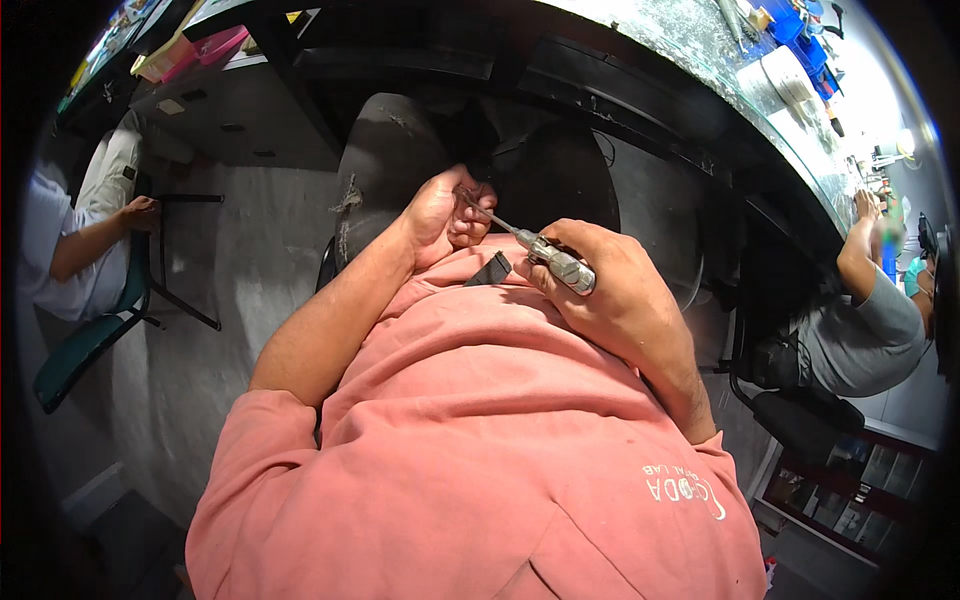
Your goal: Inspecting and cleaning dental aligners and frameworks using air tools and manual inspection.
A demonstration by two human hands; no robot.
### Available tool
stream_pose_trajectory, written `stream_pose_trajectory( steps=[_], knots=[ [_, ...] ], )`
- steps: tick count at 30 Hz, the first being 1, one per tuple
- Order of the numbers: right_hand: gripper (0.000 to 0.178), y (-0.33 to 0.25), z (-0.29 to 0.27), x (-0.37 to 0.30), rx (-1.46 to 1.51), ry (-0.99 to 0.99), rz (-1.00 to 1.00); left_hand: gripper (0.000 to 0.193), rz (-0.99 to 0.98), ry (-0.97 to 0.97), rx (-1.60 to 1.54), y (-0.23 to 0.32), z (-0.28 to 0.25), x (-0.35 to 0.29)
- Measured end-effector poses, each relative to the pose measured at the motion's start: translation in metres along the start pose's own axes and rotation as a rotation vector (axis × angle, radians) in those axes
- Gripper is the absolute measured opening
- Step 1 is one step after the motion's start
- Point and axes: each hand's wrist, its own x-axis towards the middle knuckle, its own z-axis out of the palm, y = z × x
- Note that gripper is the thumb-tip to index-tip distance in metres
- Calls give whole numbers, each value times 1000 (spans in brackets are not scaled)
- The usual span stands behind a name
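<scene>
My right hand is closed round the clear grey handle of a screwdriver, held over my lap. Its thin metal shaft points up and left, and the tip reaches the fingers of my left hand. Those fingers are curled together at the tip; whatever small thing they grip is too hidden to name. Between the two hands, a small dark flat piece lies against my pink shirt. Beneath my hands are my dark trousers, with pale worn marks on one leg.
Ahead runs the dark edge of a workbench, its glass-like top carrying a white roll-shaped container and blue bins. A person sits by a green chair at left; another person works at right. Pink trays stand far left.
</scene>
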Motion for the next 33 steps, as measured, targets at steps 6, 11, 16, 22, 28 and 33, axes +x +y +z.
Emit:
stream_pose_trajectory(
  steps=[6,11,16,22,28,33],
  knots=[
    [23,1,3,-2,-2,25,-32,24,69,137,123,-3,4,1],
    [25,0,1,-4,21,30,-12,20,97,151,44,-4,4,0],
    [27,-1,0,-4,-25,38,-35,22,99,173,102,-4,3,1],
    [27,-1,-1,-6,-27,26,-47,27,127,181,122,-5,4,0],
    [31,-2,-1,-7,-55,-2,-36,26,162,161,4,-4,4,-2],
    [36,-5,-3,-5,-65,-76,-7,27,139,150,-73,-3,0,-2]
  ],
)
